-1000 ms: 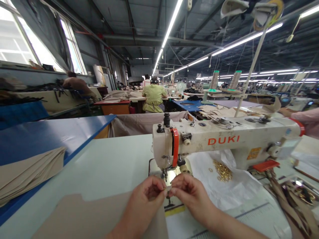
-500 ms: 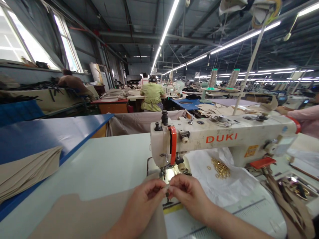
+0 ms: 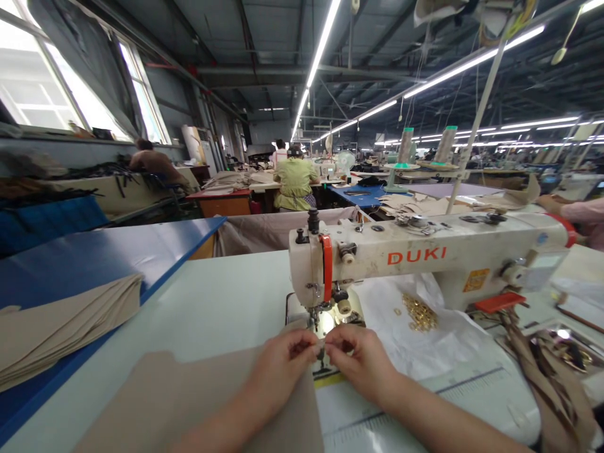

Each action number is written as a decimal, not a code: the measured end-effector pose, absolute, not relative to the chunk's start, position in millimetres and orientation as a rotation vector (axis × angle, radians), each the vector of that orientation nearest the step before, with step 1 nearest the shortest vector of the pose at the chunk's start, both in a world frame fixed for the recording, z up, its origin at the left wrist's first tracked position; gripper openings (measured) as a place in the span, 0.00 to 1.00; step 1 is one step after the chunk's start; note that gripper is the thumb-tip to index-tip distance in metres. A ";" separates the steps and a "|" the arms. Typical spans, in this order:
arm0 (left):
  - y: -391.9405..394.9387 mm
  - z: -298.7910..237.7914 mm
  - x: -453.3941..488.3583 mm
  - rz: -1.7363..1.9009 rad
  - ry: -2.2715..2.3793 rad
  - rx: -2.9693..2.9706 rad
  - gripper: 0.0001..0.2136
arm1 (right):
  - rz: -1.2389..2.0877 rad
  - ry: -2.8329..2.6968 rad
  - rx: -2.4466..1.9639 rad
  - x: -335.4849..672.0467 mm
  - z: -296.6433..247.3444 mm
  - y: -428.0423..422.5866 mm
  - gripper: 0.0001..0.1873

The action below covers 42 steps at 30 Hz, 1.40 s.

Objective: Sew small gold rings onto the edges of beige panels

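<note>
In front of the sewing machine, my left hand and my right hand meet just on the near side of the lit needle area. Both are closed in a pinch, fingertips almost touching. A small pale bit shows between them, too small and covered to name. Beneath my left hand and forearm lies a large beige fabric panel, its far corner reaching up beside the presser foot. The right forearm passes over the white machine bed with its printed ruler.
Gold metal rings lie on a white plastic sheet behind my right hand. Beige straps hang by a tray of metal parts at right. Stacked beige panels rest on a blue table at left. Co-workers sit farther off.
The view has turned slightly left, so the surroundings sit farther right. My hands remain pinched in front of the needle, and the pale bit between the fingertips shows less.
</note>
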<state>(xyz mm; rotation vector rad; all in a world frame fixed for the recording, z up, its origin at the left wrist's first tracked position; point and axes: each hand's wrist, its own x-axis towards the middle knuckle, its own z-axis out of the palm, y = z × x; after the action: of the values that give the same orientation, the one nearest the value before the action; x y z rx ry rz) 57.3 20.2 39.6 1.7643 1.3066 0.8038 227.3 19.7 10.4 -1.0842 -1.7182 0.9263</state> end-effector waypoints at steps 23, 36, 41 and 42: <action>-24.6 5.4 6.3 0.610 1.501 2.486 0.26 | 1.529 -1.560 -1.394 192.6 28.4 30.8 0.10; 2.7 19.0 29.7 0.902 1.345 2.674 0.11 | 1.533 -1.661 -1.545 188.9 34.9 41.2 0.12; 9.8 18.5 41.0 0.961 1.262 2.764 0.11 | 1.551 -1.698 -1.579 189.3 37.9 45.7 0.12; 9.8 17.9 41.6 0.955 1.258 2.763 0.11 | 1.555 -1.708 -1.586 189.3 38.3 46.6 0.12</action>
<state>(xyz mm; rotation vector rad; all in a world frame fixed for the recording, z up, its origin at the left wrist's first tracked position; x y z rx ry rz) 41.6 9.8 17.9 2.7634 1.2582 0.9545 189.3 46.6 38.3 -1.5857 -1.7078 1.5551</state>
